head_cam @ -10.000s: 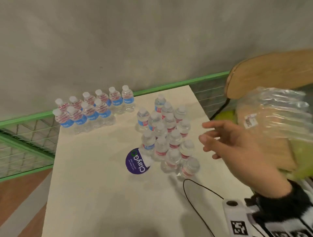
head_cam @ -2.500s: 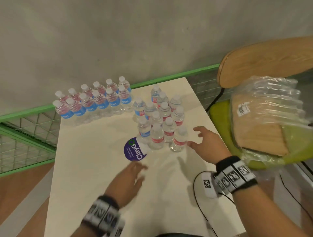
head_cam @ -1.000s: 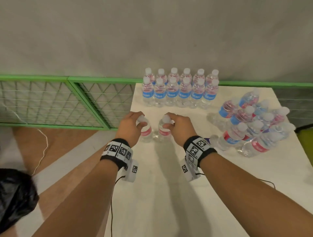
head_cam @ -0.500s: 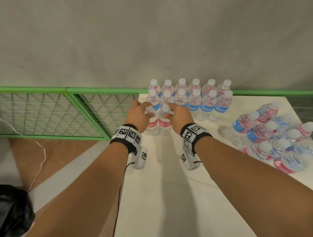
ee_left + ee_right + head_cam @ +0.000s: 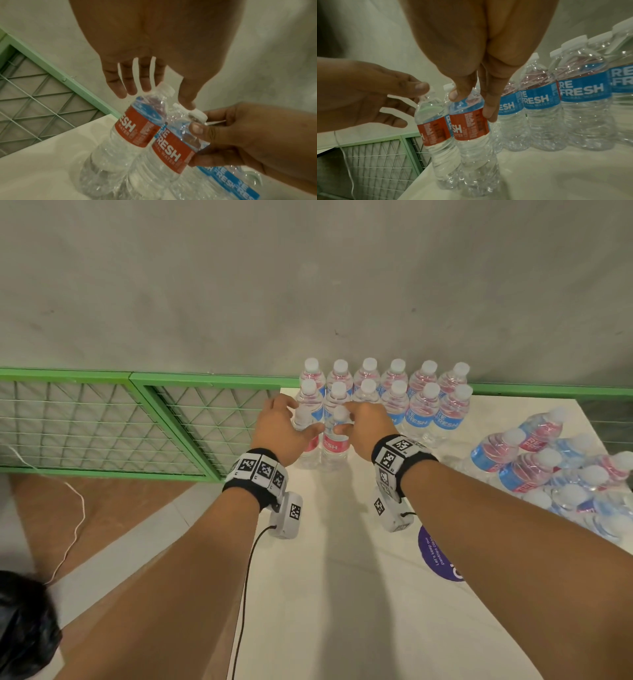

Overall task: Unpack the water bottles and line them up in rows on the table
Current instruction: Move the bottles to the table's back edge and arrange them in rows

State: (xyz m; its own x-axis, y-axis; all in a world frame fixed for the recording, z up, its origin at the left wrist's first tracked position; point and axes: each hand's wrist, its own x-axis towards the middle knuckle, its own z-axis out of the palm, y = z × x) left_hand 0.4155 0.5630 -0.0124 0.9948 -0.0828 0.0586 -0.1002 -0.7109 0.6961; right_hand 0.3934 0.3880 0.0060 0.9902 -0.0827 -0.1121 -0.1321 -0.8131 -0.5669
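Two rows of upright water bottles (image 5: 394, 398) stand along the back of the white table (image 5: 342, 594). Just in front of their left end stand two red-label bottles side by side. My right hand (image 5: 346, 419) pinches the right bottle (image 5: 335, 445) (image 5: 469, 125) at its shoulder, thumb in front and fingers behind. My left hand (image 5: 294, 419) is at the left bottle (image 5: 132, 129) (image 5: 433, 132). Its fingers are spread straight and the thumb tip touches the neck. In the head view the left hand covers most of that bottle.
A loose cluster of bottles (image 5: 548, 470) crowds the table's right side, beside a purple round sticker (image 5: 438, 556). A green mesh fence (image 5: 102, 422) runs along the left, close to the table's left edge. A white cable (image 5: 75, 525) lies on the floor.
Both hands carried the two red-label bottles back toward the rows and stood them against the left end. The left fingers have spread away from their bottle.
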